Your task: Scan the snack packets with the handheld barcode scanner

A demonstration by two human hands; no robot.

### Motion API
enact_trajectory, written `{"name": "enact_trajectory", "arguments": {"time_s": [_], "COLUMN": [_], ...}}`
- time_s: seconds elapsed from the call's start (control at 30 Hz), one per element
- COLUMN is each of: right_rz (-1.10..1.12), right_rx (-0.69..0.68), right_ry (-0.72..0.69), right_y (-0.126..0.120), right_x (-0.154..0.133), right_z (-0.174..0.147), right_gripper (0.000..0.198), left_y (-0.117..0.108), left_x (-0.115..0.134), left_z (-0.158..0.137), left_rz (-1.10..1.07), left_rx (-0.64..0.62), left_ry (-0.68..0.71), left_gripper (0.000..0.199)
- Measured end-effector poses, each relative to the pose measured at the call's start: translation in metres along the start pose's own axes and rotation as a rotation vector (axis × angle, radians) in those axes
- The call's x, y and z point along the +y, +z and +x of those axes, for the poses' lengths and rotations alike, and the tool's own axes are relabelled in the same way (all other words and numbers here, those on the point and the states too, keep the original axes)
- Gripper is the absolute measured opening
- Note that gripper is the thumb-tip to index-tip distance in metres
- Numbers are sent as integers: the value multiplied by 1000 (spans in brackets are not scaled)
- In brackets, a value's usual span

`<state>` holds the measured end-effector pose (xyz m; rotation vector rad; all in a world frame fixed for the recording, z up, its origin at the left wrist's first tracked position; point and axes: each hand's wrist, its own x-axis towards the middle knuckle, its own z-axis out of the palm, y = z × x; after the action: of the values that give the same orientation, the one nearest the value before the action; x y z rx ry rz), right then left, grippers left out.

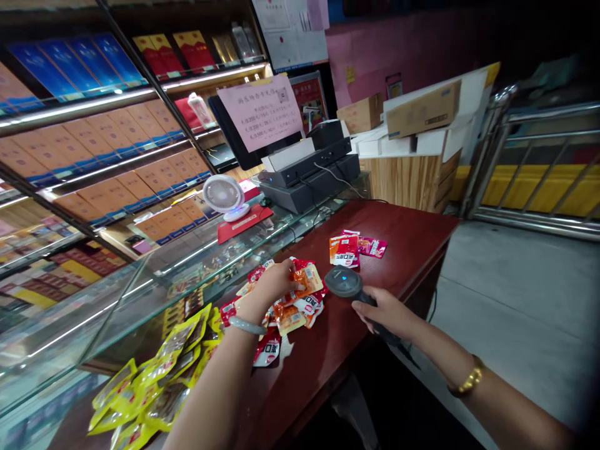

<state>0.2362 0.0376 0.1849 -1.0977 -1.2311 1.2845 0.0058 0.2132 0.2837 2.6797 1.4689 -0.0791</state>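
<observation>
My left hand reaches into a heap of small red and orange snack packets on the dark red table. Its fingers are closed on the edge of an orange snack packet at the top of the heap. In my right hand is a black handheld barcode scanner, gripped by its handle with the head towards the heap. A few red and pink packets lie apart, beyond the scanner. Yellow snack bags with dark contents are piled at the lower left.
A glass display counter runs along the table's left side. On it stand a small white fan, a screen with a pink paper sign and a black cash drawer. Cardboard boxes and a metal railing are farther right.
</observation>
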Motion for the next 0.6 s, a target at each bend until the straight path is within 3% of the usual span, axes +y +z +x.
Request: {"name": "enact_trajectory", "arguments": {"time_s": [0.23,0.37,0.5,0.6], "right_rz": [73,69,73,53], "right_rx": [29,90,142,160], "right_ry": [-12,-12,-16,-16], "right_y": [-10,-21,-29,-32], "right_x": [-6,-2,4,4], "right_z": [10,8,6,4], "right_gripper": [44,46,48,48], "left_y": [8,25,39,45], "left_x": [36,50,76,91], "left_z": [21,48,83,96], "left_rz": [-77,-322,-731,-747], "left_rx": [89,96,77,59], "left_ry": [104,44,-73,-10], "left_gripper": [36,39,37,47]}}
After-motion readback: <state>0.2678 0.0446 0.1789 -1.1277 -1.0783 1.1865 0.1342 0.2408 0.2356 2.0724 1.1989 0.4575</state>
